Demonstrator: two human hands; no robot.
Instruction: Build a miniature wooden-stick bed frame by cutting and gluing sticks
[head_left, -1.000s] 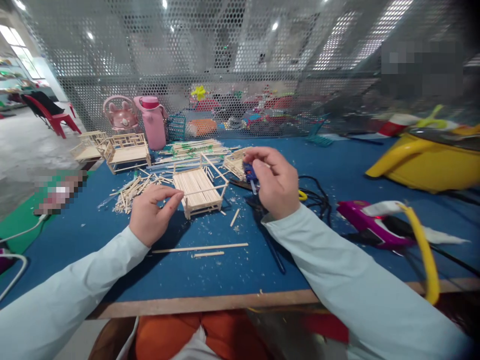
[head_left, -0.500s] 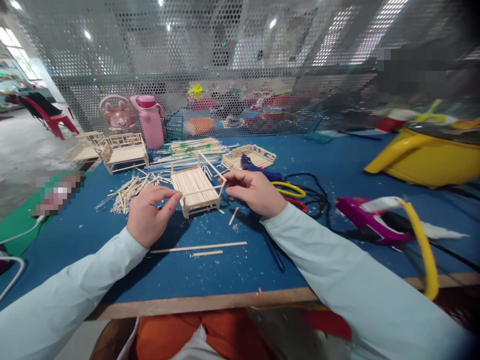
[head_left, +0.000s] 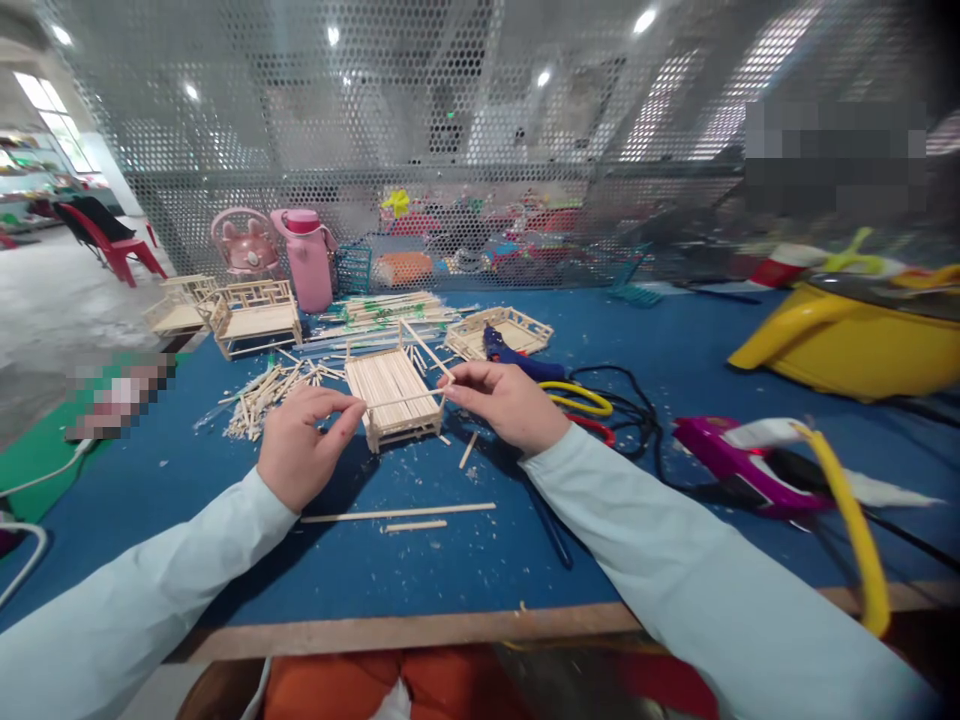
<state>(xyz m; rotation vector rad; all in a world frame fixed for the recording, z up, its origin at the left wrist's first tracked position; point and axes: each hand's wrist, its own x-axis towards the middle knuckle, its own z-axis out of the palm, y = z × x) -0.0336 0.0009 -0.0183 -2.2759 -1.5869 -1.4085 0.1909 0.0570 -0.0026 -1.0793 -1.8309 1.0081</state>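
A miniature bed frame of thin wooden sticks [head_left: 386, 385], with a slatted top and short posts, stands on the blue table between my hands. A thin wooden stick [head_left: 405, 399] lies across the frame's near posts. My left hand [head_left: 306, 445] pinches its left end between thumb and forefinger. At the right corner, the fingers of my right hand [head_left: 510, 405] are closed on the stick's other end. A second stick [head_left: 426, 350] slants from a far post to that same corner. Whether the ends are joined there is hidden by my fingertips.
Loose sticks [head_left: 397, 515] lie in front, with a pile of short pieces [head_left: 274, 395] at left. Finished stick models [head_left: 255, 315] and a pink bottle [head_left: 306, 265] stand behind. To the right are a blue glue gun [head_left: 517, 357], black cable, purple tool [head_left: 727, 460] and yellow container [head_left: 862, 320].
The view has tilted up a little, so everything sits slightly lower. Both hands keep almost the same place at the frame; my right fingertips have drawn closer together at the corner.
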